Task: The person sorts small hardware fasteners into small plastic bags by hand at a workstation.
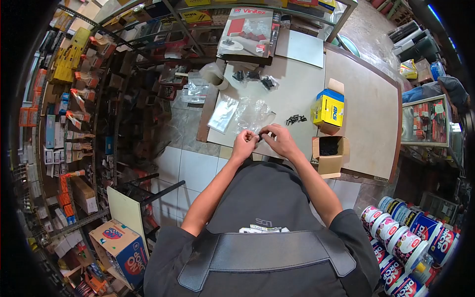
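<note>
A big flat box (246, 30) lying at the table's (366, 114) far edge is showing the word "Vinilex" in red. The yellow and blue box (328, 109) near the middle is showing "AKS" on its side.

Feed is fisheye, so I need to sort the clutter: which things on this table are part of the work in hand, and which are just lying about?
In hand:
- left hand and right hand, pinching a small dark piece between them
- loose dark screws
- clear plastic bags
- open brown box

Lying about:
- yellow box
- Vinilex box
- paint tubs
</note>
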Action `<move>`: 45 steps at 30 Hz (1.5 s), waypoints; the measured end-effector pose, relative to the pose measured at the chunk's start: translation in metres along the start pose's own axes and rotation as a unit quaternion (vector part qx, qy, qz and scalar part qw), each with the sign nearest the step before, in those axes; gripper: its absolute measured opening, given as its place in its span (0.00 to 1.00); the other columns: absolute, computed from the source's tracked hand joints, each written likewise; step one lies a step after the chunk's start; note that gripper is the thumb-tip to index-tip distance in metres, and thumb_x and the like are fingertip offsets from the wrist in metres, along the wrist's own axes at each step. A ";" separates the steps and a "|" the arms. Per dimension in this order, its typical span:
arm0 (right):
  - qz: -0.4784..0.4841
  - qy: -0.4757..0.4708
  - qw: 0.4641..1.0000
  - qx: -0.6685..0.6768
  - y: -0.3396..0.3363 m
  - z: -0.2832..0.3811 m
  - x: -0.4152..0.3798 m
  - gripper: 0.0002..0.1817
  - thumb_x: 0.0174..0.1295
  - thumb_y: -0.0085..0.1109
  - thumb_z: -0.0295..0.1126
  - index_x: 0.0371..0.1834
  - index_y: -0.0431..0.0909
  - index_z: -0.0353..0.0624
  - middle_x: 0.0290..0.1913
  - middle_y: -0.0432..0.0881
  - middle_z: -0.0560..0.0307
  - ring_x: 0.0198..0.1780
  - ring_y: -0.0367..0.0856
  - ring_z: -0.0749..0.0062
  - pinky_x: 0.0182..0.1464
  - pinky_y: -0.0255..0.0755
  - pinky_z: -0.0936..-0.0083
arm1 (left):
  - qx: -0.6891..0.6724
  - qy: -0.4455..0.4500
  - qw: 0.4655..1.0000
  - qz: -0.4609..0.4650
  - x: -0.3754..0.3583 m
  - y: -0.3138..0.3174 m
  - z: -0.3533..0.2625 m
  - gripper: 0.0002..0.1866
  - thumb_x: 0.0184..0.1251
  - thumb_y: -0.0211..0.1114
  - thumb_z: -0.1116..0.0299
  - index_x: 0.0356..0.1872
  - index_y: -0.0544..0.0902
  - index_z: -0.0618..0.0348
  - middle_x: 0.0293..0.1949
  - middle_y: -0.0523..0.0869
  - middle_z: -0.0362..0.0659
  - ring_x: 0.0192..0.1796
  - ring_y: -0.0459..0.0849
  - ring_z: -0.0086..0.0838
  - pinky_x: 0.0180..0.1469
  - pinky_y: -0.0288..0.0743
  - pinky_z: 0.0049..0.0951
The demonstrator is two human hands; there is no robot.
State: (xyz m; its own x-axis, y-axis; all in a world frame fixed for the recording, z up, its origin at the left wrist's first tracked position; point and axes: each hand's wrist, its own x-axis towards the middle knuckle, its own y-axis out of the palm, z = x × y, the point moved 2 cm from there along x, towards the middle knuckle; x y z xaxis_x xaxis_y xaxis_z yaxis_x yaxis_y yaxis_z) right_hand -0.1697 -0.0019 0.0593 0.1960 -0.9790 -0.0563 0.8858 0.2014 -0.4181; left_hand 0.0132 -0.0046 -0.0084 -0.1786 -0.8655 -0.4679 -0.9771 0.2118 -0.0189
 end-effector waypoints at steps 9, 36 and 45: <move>0.004 0.035 0.999 -0.018 -0.003 0.001 -0.002 0.13 0.64 0.64 0.30 0.50 0.87 0.44 0.40 0.83 0.47 0.36 0.80 0.59 0.43 0.76 0.67 | -0.019 0.009 1.000 0.000 0.002 0.001 0.000 0.08 0.67 0.70 0.71 0.39 0.80 0.61 0.28 0.83 0.37 0.27 0.79 0.18 0.30 0.75 0.22; -0.202 0.149 0.962 -0.108 -0.013 -0.110 -0.034 0.17 0.58 0.70 0.28 0.52 0.83 0.40 0.45 0.85 0.44 0.36 0.85 0.59 0.43 0.79 0.64 | -0.012 -0.011 1.000 -0.020 0.008 0.001 -0.010 0.08 0.66 0.69 0.70 0.39 0.80 0.62 0.29 0.81 0.37 0.28 0.80 0.19 0.31 0.76 0.24; -0.160 0.118 0.967 -0.162 0.000 -0.101 -0.007 0.08 0.65 0.66 0.30 0.42 0.81 0.38 0.42 0.82 0.45 0.43 0.84 0.48 0.47 0.77 0.60 | -0.010 -0.012 1.000 -0.021 0.010 0.003 -0.012 0.08 0.67 0.69 0.70 0.39 0.80 0.62 0.29 0.82 0.37 0.28 0.80 0.19 0.31 0.77 0.24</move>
State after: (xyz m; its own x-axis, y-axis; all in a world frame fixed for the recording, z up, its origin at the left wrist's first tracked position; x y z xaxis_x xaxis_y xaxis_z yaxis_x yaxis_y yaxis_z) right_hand -0.2136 0.0018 -0.0317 -0.2004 -0.9775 -0.0659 0.6991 -0.0955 -0.7086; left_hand 0.0074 -0.0182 -0.0031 -0.1352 -0.8623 -0.4879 -0.9858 0.1668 -0.0217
